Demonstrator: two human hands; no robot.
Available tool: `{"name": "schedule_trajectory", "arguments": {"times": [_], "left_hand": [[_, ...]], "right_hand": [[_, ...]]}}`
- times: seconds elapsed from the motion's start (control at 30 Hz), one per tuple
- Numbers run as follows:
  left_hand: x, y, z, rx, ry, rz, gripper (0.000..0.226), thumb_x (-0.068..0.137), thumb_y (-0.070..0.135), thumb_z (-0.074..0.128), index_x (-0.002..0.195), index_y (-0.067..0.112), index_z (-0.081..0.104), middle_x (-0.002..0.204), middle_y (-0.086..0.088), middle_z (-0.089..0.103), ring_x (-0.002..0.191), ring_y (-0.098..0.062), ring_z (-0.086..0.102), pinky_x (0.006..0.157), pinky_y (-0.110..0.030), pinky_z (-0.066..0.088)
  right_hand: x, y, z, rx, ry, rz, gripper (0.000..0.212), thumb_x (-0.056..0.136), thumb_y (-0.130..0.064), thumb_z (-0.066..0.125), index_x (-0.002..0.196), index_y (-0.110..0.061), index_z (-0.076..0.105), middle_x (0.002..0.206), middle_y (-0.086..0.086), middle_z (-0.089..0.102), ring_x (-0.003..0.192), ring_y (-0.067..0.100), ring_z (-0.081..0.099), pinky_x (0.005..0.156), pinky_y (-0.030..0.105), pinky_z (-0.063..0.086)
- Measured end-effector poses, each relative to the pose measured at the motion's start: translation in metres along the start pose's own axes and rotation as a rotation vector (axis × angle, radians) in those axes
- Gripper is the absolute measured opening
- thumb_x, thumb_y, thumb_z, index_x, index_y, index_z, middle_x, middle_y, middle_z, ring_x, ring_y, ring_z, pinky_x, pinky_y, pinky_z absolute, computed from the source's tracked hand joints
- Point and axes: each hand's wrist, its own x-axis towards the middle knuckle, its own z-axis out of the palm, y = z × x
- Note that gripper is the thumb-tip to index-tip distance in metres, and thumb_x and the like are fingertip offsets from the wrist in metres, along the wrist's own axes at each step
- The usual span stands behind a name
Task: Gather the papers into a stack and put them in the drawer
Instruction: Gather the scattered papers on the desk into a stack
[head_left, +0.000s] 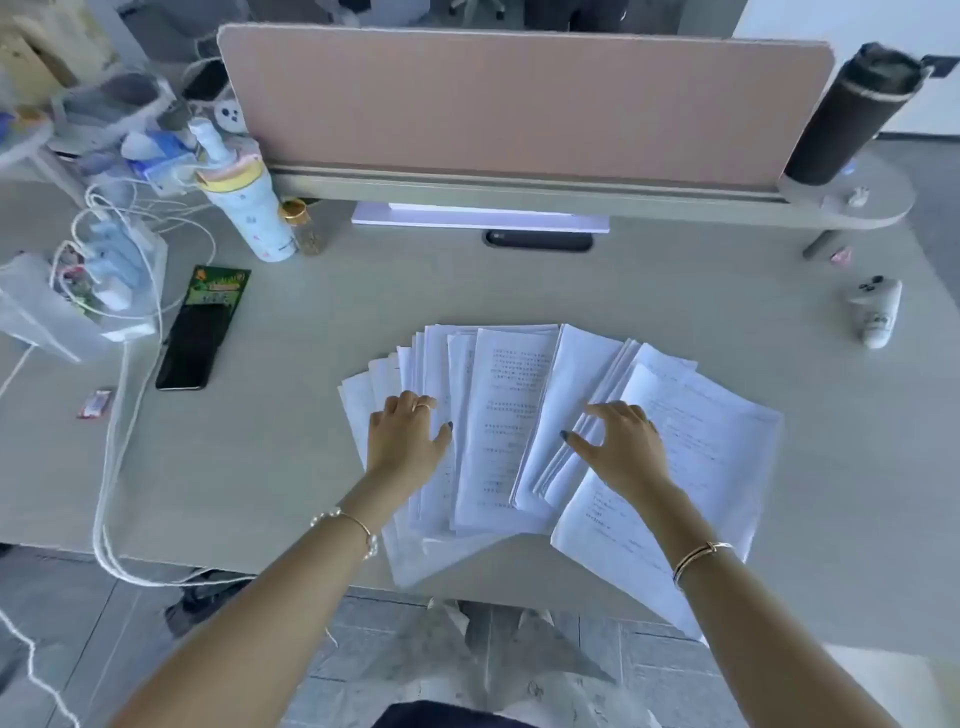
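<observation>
Several white printed papers (511, 415) lie fanned out across the near middle of the pale desk (291, 447). Some sheets hang over the front edge. My left hand (405, 434) rests flat on the left part of the fan, fingers spread. My right hand (623, 444) presses on the right part, its fingers curled over a thicker bundle of sheets. Neither hand lifts a sheet. No drawer is in view.
A black phone (189, 345) lies left of the papers, with white cables (111, 467) running off the front edge. A white bottle (249, 208) stands at the back left. A pink divider screen (519, 98) closes the back. A small white figurine (878, 312) lies at right.
</observation>
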Motion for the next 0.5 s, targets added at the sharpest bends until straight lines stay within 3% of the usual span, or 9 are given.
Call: {"name": "schedule_trajectory", "arguments": {"times": [0.1, 0.2, 0.3, 0.5], "left_hand": [[0.002, -0.007, 0.018, -0.001, -0.029, -0.128, 0.059, 0.091, 0.041, 0.045, 0.138, 0.007, 0.037, 0.147, -0.011, 0.035, 0.135, -0.031, 0.03, 0.106, -0.045, 0.028], [0.006, -0.015, 0.04, 0.004, -0.102, -0.233, 0.079, 0.091, 0.053, 0.039, 0.148, 0.008, 0.01, 0.159, -0.016, 0.005, 0.146, -0.036, 0.002, 0.115, -0.054, 0.011], [0.011, -0.021, 0.06, 0.003, -0.169, -0.252, 0.083, 0.09, 0.059, 0.03, 0.149, 0.009, 0.0, 0.16, -0.014, -0.008, 0.146, -0.033, -0.009, 0.117, -0.055, 0.004], [0.031, -0.016, 0.082, -0.075, -0.154, -0.097, 0.073, 0.095, 0.049, 0.027, 0.149, 0.011, -0.002, 0.16, -0.006, -0.012, 0.146, -0.028, -0.017, 0.118, -0.049, -0.008]], "right_hand": [[0.001, 0.01, 0.02, -0.039, -0.042, 0.065, 0.054, 0.085, -0.047, 0.057, 0.128, -0.016, 0.051, 0.139, 0.005, 0.049, 0.131, 0.026, 0.038, 0.101, 0.038, 0.034], [0.001, 0.019, 0.039, -0.084, -0.095, 0.14, 0.067, 0.085, -0.053, 0.054, 0.139, -0.017, 0.037, 0.153, 0.009, 0.027, 0.142, 0.029, 0.019, 0.108, 0.044, 0.026], [0.002, 0.021, 0.06, -0.069, -0.116, 0.182, 0.076, 0.085, -0.055, 0.051, 0.146, -0.018, 0.022, 0.159, 0.009, 0.009, 0.146, 0.027, 0.004, 0.112, 0.047, 0.021], [0.02, -0.013, 0.099, -0.092, -0.081, -0.074, 0.078, 0.088, -0.056, 0.045, 0.148, -0.017, 0.015, 0.16, 0.0, 0.01, 0.148, 0.019, 0.003, 0.113, 0.039, 0.016]]}}
